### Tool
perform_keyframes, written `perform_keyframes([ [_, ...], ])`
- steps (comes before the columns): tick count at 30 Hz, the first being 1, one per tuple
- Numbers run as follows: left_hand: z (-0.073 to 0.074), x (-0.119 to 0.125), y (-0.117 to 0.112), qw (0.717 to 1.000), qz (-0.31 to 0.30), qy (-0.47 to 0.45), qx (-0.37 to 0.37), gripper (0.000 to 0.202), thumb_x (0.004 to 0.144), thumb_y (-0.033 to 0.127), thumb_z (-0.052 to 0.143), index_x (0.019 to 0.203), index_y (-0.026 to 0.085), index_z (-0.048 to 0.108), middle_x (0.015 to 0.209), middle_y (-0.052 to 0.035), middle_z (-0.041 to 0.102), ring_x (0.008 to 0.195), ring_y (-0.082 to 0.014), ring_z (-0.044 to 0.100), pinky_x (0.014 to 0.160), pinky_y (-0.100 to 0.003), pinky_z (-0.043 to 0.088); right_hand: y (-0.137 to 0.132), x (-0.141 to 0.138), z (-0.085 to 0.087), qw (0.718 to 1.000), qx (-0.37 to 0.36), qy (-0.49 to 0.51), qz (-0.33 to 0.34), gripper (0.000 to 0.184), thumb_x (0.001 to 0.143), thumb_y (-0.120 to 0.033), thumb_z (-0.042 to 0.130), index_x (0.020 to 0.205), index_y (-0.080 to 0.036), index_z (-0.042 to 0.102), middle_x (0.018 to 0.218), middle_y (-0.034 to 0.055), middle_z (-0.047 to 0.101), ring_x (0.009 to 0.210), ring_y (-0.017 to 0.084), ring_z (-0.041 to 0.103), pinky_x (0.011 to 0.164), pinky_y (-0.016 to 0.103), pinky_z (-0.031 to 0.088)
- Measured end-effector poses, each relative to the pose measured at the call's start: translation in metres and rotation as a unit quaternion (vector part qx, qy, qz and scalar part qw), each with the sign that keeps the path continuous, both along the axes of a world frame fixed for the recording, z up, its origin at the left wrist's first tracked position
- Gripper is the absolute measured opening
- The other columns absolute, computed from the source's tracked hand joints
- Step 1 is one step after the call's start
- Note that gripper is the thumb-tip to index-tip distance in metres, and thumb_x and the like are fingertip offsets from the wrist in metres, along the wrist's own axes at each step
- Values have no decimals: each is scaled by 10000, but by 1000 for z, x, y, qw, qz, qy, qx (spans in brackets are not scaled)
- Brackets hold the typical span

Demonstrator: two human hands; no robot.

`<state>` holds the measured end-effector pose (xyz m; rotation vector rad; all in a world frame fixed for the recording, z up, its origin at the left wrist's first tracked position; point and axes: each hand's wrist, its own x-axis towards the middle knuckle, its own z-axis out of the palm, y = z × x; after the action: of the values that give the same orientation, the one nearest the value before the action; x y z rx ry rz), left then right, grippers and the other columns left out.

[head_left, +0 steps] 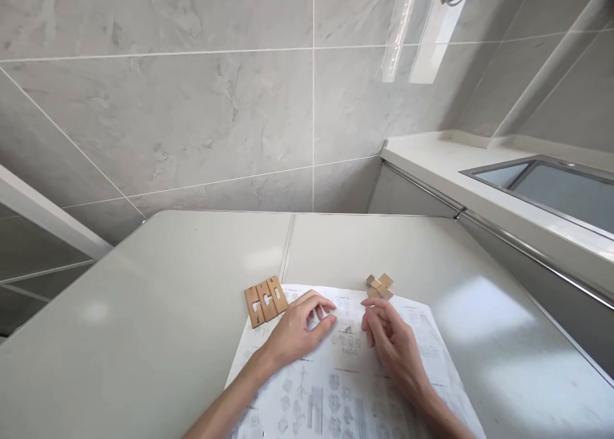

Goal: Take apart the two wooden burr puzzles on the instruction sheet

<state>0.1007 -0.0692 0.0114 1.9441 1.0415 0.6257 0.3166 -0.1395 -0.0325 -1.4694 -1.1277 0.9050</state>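
Note:
My left hand (306,329) rests palm down on a printed instruction sheet (345,381), its fingers loosely bent and its thumb apart, with nothing in it. Just left of it lie several flat wooden puzzle pieces (265,301), side by side, with cut-out slots and dark numbers, partly over the sheet's left edge. On the sheet's right half, my right hand (392,340) lies on its side, fingers slightly curled and apart, and appears to hold nothing. Beyond its fingertips sits a small cross-shaped wooden interlocking puzzle (380,286) at the sheet's far edge.
The paper lies on a glossy pale table (167,298) with a seam (288,247) running away from me. Grey tiled wall (192,119) rises behind it. To the right stands a white counter (432,157) with an inset sink (556,183) and a metal rail along its front.

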Motion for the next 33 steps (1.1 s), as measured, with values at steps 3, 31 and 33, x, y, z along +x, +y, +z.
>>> perform_keyframes([
  [3, -6, 0, 0, 999, -2, -24, -41, 312, 1066, 441, 589, 975, 188, 747, 734, -4, 659, 644, -151, 576, 600, -255, 470, 3, 9, 4, 999, -2, 9, -47, 451, 1053, -672, 530, 1158, -246, 630, 604, -63, 545, 498, 169, 476, 495, 286, 416],
  [31, -11, -2, -8, 978, -10, -119, -173, 726, 964, 715, 706, 1475, 225, 551, 1371, -169, 681, 1156, -287, 684, 1048, -429, 535, -10, 1, 12, 980, 78, 8, 181, 303, 1161, -413, 471, 1025, -248, 685, 752, -7, 594, 638, 177, 560, 614, 302, 456],
  [33, -10, -2, -9, 963, -44, -145, -223, 857, 921, 771, 723, 1552, 233, 508, 1432, -187, 668, 1264, -332, 671, 1146, -491, 490, -12, -2, 18, 968, 121, -43, 217, 268, 1162, -307, 444, 1025, -261, 670, 808, 5, 607, 689, 184, 571, 645, 305, 450],
])
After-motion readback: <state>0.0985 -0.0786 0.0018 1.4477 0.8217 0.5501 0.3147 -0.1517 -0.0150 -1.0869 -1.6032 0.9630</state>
